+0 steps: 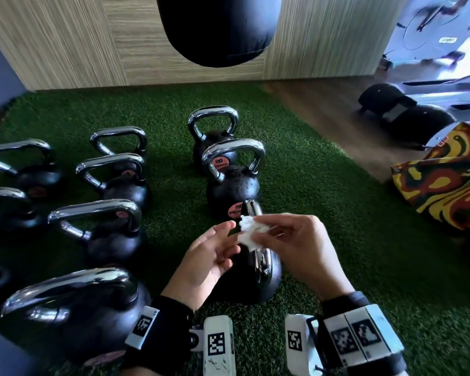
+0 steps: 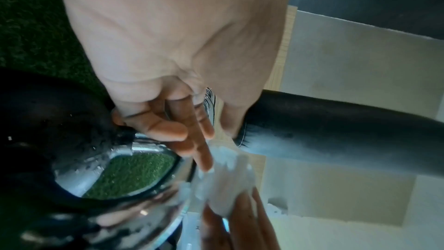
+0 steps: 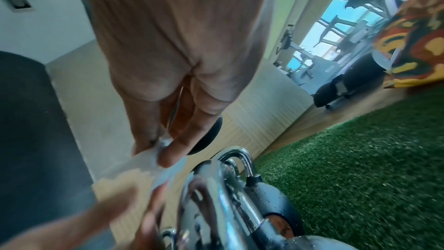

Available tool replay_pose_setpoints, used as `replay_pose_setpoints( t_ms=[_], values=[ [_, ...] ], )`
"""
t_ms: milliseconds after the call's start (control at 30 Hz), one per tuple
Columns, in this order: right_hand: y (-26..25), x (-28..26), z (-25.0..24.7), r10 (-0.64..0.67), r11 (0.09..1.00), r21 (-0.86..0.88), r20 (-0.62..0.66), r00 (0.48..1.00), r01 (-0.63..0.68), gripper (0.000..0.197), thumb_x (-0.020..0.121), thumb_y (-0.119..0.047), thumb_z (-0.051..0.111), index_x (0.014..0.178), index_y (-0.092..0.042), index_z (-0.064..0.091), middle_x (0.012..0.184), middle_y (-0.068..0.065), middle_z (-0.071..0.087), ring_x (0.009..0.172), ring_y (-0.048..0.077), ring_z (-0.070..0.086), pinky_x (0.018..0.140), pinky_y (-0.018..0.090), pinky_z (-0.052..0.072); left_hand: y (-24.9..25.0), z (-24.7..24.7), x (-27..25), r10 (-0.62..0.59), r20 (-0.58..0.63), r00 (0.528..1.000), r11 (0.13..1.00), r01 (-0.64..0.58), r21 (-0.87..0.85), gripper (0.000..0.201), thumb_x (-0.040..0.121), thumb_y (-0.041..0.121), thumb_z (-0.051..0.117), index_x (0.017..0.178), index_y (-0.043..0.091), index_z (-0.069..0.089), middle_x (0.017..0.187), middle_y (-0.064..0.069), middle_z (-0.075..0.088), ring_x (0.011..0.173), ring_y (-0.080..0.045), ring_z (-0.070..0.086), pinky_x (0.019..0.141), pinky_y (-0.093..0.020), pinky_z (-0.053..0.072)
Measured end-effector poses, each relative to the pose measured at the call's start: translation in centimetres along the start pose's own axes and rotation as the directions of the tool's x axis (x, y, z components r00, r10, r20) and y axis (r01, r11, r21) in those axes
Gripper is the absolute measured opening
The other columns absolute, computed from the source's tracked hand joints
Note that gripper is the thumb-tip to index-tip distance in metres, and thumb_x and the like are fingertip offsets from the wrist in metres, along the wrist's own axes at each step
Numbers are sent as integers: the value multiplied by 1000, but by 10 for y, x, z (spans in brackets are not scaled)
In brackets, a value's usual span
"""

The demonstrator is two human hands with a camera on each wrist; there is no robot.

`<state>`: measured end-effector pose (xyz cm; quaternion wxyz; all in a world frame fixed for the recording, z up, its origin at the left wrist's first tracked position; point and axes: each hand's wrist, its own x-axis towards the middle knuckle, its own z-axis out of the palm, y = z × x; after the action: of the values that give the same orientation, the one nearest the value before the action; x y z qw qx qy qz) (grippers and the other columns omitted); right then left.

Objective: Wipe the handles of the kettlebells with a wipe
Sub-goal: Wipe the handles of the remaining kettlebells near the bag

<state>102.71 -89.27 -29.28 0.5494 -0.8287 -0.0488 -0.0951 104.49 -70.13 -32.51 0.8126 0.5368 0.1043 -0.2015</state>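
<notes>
A crumpled white wipe (image 1: 250,230) hangs between my two hands, just above the chrome handle (image 1: 253,210) of the nearest black kettlebell (image 1: 263,278). My right hand (image 1: 266,226) pinches the wipe between thumb and fingertips. My left hand (image 1: 232,238) is palm up with loosely bent fingers, its fingertips at the wipe's left edge. In the left wrist view the left index finger (image 2: 204,159) lies straight against the wipe (image 2: 225,182), over the chrome handle (image 2: 153,202). The right wrist view shows my right hand (image 3: 163,149) pinching the wipe (image 3: 165,170) beside the handle (image 3: 216,197).
Green turf (image 1: 337,213) carries several more kettlebells (image 1: 106,226) at the left and two (image 1: 232,183) behind the near one. A black punching bag (image 1: 217,28) hangs ahead against a wood-panel wall. A patterned bag (image 1: 445,180) and an exercise machine (image 1: 432,36) stand at the right.
</notes>
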Motion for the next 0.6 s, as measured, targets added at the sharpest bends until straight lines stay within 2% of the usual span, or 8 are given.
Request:
replay_pose_setpoints(
  t_ms=[67, 100, 167, 233, 300, 367, 467, 600],
  values=[
    [16, 3, -11, 57, 998, 42, -97, 994, -53, 27, 75, -24, 89, 99, -31, 81, 81, -8, 79, 74, 13, 76, 77, 38, 63, -8, -9, 9, 69, -41, 997, 929, -50, 368, 44, 92, -2, 60, 130, 22, 62, 120, 2, 74, 108, -13, 62, 77, -22, 44],
    [24, 3, -17, 90, 994, 72, -147, 985, -80, 26, 75, -24, 89, 99, -31, 81, 82, -7, 80, 77, 17, 77, 79, 43, 63, -15, -15, 14, 102, 7, 995, 790, -85, 607, 61, 88, -5, 60, 142, 21, 52, 140, 1, 63, 131, -18, 53, 93, -23, 44],
    [40, 2, -26, 148, 985, 124, -233, 961, -121, 24, 77, -20, 88, 99, -27, 80, 85, -3, 80, 81, 23, 78, 80, 44, 63, -35, -19, 21, 21, 180, 983, 382, -174, 908, 105, 81, 11, 78, 163, 14, 13, 168, -3, 20, 158, -24, 13, 122, -29, 21],
    [50, -1, -32, 198, 973, 175, -275, 941, -153, 26, 78, -15, 87, 102, -21, 80, 87, 1, 81, 84, 27, 78, 77, 35, 62, -66, -12, 28, -54, 237, 970, 168, -225, 960, 149, 66, 45, 90, 160, 17, -21, 168, 3, -25, 155, -22, -22, 126, -43, -2],
    [58, -3, -34, 245, 957, 220, -281, 928, -187, 29, 78, -13, 86, 106, -15, 79, 89, 3, 81, 85, 26, 78, 72, 26, 59, -93, 3, 31, 103, 175, 979, 177, -191, 965, 159, 56, 72, 83, 158, 20, -27, 165, 5, -34, 153, -20, -29, 123, -54, -8],
    [64, -3, -34, 263, 952, 229, -280, 923, -202, 32, 78, -14, 86, 109, -12, 78, 90, 4, 80, 83, 22, 78, 67, 20, 57, -112, 12, 36, 328, 81, 941, 263, -173, 949, 142, 62, 81, 70, 163, 18, -7, 172, 0, -11, 158, -22, -10, 126, -56, -2],
    [70, -1, -33, 275, 948, 243, -286, 918, -208, 33, 78, -13, 86, 109, -11, 78, 89, 5, 80, 82, 23, 78, 70, 26, 60, -123, 8, 46, 533, 103, 840, 239, -266, 934, 103, 74, 62, 65, 158, 13, 30, 164, -10, 33, 152, -31, 28, 119, -66, 26],
    [76, 2, -30, 278, 940, 280, -288, 916, -197, 34, 78, -13, 86, 110, -10, 77, 88, 4, 80, 77, 18, 76, 70, 23, 62, -119, 0, 53, 546, 154, 824, 224, -320, 921, 98, 64, 49, 67, 153, 15, 43, 157, -6, 43, 147, -31, 37, 117, -58, 32]
  ],
)
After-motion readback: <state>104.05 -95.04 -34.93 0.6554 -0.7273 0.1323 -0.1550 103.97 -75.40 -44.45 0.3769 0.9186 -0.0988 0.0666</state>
